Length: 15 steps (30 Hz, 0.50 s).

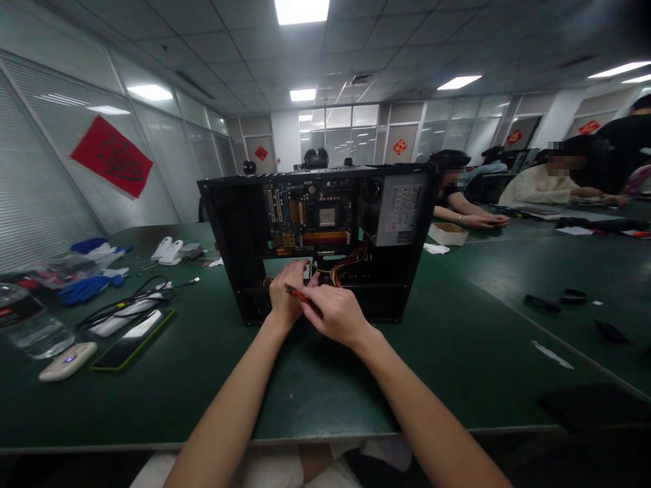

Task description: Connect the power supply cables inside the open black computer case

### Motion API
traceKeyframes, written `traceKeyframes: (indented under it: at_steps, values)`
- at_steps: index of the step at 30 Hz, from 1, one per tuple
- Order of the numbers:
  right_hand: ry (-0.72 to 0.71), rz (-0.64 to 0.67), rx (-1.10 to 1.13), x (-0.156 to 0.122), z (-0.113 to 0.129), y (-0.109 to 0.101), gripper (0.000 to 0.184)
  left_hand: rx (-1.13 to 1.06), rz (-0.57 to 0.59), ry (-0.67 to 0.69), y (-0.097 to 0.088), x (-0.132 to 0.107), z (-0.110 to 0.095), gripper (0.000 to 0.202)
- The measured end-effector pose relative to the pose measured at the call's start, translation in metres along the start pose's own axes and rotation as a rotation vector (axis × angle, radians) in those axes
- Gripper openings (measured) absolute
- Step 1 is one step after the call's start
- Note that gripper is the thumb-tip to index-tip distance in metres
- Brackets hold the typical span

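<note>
Currently, find upright on the dark green tabletop an open-sided black metal computer case. Inside the case's upper half, judge as already mounted: dark rectangular motherboard, centrally; grey metal box-shaped power supply, at right. At the case's lower opening: left hand, curled, grip not discernible; right hand, closed. Just inside: loose red-and-yellow wires, apparently not yet secured. At the case's front, within the right-hand grip: slim red-and-black item, kind unclear. Count: one case, motherboard, power supply and item; two hands; wires uncountable.
</note>
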State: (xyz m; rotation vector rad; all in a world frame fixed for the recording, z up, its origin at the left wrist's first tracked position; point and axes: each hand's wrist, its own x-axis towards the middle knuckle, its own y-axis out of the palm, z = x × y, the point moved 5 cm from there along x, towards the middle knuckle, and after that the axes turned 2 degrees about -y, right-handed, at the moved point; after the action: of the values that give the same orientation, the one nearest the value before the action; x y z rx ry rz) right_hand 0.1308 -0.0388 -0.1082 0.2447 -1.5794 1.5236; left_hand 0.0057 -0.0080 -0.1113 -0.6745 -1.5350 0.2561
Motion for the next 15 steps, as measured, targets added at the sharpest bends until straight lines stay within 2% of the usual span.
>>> traceKeyframes:
  at_steps: [3,5,8,10,15]
  values:
    - [0.205,-0.221,0.184,-0.003,-0.020,-0.012,0.038,-0.078,-0.070,-0.019,0.000,-0.003,0.001,0.024]
    - [0.317,-0.297,0.354,-0.004,-0.036,-0.020,0.038,-0.136,-0.135,-0.038,0.000,-0.004,0.002,0.028]
    - [0.360,-0.266,0.583,-0.002,-0.048,-0.020,0.033,-0.180,-0.199,-0.044,0.000,-0.006,0.003,0.045]
    - [0.352,-0.219,0.655,0.001,-0.049,-0.017,0.027,-0.176,-0.202,-0.016,0.000,-0.006,0.004,0.050]
    - [0.335,-0.154,0.559,0.003,-0.039,-0.015,0.014,-0.170,-0.194,0.041,0.000,-0.008,0.007,0.048]
